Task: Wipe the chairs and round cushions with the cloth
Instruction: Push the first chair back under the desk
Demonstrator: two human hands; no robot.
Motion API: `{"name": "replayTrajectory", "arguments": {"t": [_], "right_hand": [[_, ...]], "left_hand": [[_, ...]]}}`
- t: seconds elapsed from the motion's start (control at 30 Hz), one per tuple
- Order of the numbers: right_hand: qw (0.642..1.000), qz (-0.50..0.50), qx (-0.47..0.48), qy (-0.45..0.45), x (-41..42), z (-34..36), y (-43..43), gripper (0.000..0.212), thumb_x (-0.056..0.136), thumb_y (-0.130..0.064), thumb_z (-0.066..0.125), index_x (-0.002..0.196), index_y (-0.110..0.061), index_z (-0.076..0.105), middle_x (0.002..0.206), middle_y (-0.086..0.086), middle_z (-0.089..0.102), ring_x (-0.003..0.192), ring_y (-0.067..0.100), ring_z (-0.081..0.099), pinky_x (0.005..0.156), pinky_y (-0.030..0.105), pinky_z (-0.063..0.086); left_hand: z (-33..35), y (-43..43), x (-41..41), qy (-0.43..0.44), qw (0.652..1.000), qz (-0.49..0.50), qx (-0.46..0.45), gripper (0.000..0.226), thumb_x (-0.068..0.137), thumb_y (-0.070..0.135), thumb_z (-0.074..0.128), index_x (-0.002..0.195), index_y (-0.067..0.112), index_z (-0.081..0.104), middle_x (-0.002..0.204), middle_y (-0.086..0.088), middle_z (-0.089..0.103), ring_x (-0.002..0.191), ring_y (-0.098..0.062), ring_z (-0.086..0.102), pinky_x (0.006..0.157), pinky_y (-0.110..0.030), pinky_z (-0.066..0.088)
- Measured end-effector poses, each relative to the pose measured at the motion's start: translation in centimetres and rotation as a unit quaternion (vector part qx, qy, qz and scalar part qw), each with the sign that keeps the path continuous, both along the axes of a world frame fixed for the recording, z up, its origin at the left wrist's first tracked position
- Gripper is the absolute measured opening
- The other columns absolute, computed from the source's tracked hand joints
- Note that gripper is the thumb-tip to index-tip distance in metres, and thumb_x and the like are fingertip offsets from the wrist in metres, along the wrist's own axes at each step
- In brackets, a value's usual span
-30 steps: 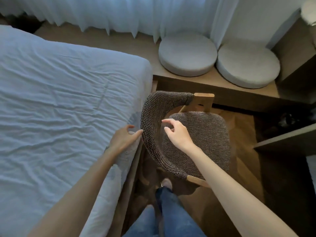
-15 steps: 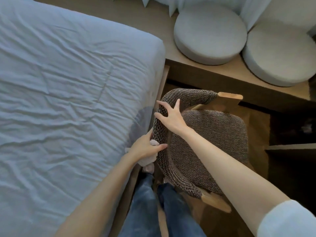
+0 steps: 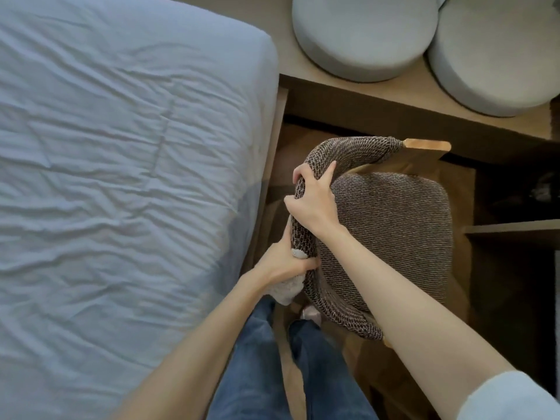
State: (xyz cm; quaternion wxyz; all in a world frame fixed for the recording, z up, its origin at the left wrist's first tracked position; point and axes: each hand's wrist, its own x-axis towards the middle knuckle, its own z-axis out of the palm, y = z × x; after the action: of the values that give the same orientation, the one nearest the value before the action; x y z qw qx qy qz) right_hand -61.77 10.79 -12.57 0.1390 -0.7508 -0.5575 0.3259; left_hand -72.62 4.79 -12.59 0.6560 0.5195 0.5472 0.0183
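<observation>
Head view, chair: the brown woven chair (image 3: 391, 234) with a wooden frame stands on the floor between bed and platform, with its curved backrest (image 3: 348, 156) toward the person.
Right hand: the right hand (image 3: 312, 204) is curled over the top of the backrest, probably to steady the chair against the wiping push.
Left hand: the left hand (image 3: 281, 262) grips the bunched white fluffy cloth (image 3: 288, 289) and presses it on the backrest's outer face, lower down. Bunching likely helps it follow the curve.
Cushions: two round pale grey cushions (image 3: 363, 34) (image 3: 500, 56) lie just beside each other on the light wooden platform (image 3: 333, 86) beyond the chair, well apart from the cloth.
In the way: the bed with a crumpled pale sheet (image 3: 121, 177) sits close beside the backrest, leaving the left arm little room. The person's blue-jeaned legs (image 3: 257, 359) stand just behind the backrest.
</observation>
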Motion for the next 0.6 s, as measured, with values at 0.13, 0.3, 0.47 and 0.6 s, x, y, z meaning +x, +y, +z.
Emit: {"name": "replayTrajectory", "arguments": {"t": [0.13,0.3,0.47,0.6], "right_hand": [[0.999,-0.020,-0.003,-0.025,4.1,0.4,-1.1,0.029,0.078,-0.012,0.059,0.097,-0.027,0.043,0.158,0.025,-0.007,0.099,0.041,0.061,0.070,0.030,0.037],[0.995,-0.067,-0.003,-0.068,10.6,0.4,-2.5,0.028,0.079,-0.009,0.058,0.094,-0.027,0.042,0.160,0.018,0.000,0.081,0.033,0.060,0.063,0.030,0.036],[0.987,-0.128,-0.018,-0.094,18.8,1.1,-3.1,0.028,0.084,-0.006,0.057,0.094,-0.028,0.043,0.161,0.014,0.006,0.072,0.030,0.062,0.061,0.029,0.036],[0.975,-0.190,-0.048,-0.103,25.1,1.7,-3.4,0.031,0.085,0.000,0.055,0.097,-0.029,0.052,0.161,0.009,0.012,0.117,0.039,0.054,0.078,0.035,0.037]], "left_hand": [[0.0,-0.8,4.5,-0.020,1.000,-0.013,-0.009,0.107,0.081,0.028,0.071,0.151,0.036,-0.009,0.120,0.011,0.053,0.109,-0.013,0.056,0.089,-0.029,0.046],[-0.4,-1.4,11.9,-0.022,0.997,-0.066,-0.021,0.108,0.083,0.030,0.069,0.150,0.029,-0.016,0.097,0.009,0.059,0.089,-0.013,0.061,0.080,-0.029,0.051],[-0.7,-1.1,20.9,-0.009,0.990,-0.141,-0.007,0.107,0.085,0.028,0.061,0.148,0.022,-0.025,0.125,-0.014,0.060,0.109,-0.029,0.059,0.095,-0.040,0.048],[-1.0,-0.2,26.7,-0.029,0.974,-0.225,-0.031,0.117,0.084,0.044,0.067,0.143,0.028,-0.033,0.146,-0.015,0.042,0.126,-0.033,0.048,0.103,-0.040,0.041]]}}
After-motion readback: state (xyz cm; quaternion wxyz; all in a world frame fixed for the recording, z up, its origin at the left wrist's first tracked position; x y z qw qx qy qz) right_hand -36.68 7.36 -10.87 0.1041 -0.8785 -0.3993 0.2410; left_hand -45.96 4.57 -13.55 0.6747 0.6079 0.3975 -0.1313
